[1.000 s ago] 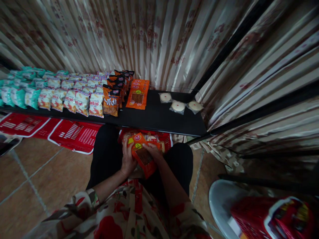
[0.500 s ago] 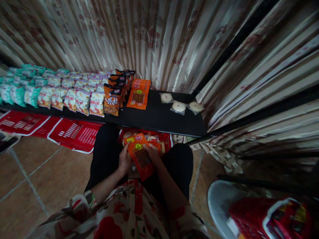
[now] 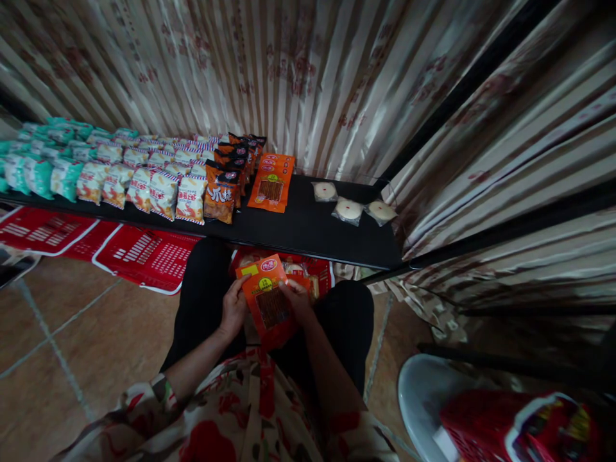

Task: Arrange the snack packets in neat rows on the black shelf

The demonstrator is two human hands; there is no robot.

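Observation:
Between my knees I hold up an orange snack packet [image 3: 272, 307] with a clear window showing brown strips inside. My left hand [image 3: 235, 307] pinches its left edge, and my right hand [image 3: 297, 300] grips the right edge with the thumb on the front. Behind the packet, a red basket [image 3: 328, 273] holds wrapped items, partly hidden by my hands. On the black shelf [image 3: 308, 231] ahead lie similar orange packets [image 3: 272, 183], stacked flat beside upright orange-and-black snack bags [image 3: 220, 194].
Rows of white snack bags [image 3: 190, 197] and teal bags [image 3: 66, 178] fill the shelf's left side. Wrapped round white cakes [image 3: 348, 210] lie at its right. Red baskets [image 3: 144, 253] sit below. A pale stool [image 3: 414, 391] carries another red basket [image 3: 481, 420]. Black poles and curtains border the right.
The packet in my hands has shifted slightly left and turned a little more upright toward me. Both hands keep hold of it. The view has moved slightly.

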